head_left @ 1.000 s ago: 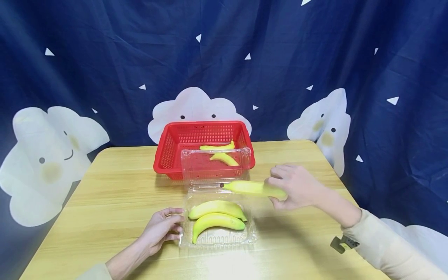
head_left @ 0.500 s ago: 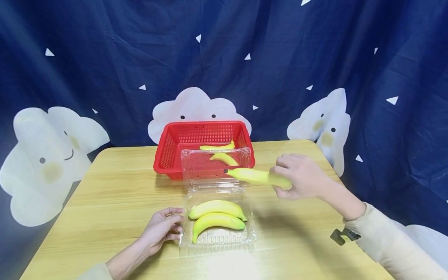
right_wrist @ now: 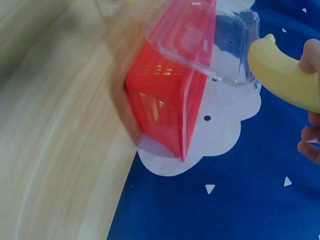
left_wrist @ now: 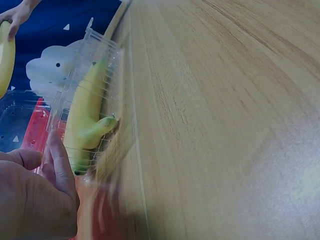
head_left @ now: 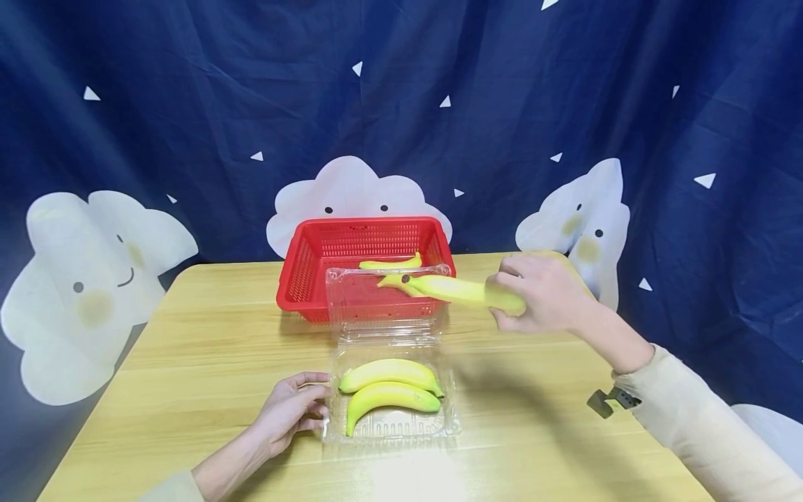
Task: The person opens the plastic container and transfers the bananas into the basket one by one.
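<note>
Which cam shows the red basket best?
Head. It shows the red basket from above, inside and most of the rim, though partly through the clear lid. Right wrist: mainly outer walls, tilted, partly behind that lid. Left wrist: only a small red part.

Long cream right sleeve point(head_left: 702, 425), loose and softly creased; dark, angular bracket point(head_left: 613, 402) with small holes, beside its cuff point(head_left: 641, 376). Left sleeve point(head_left: 172, 488), likewise cream, partly visible.

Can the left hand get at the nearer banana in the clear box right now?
Probably yes: the left hand is at the side of the box, the lid stands open, and nothing visible covers the nearer banana.
</note>
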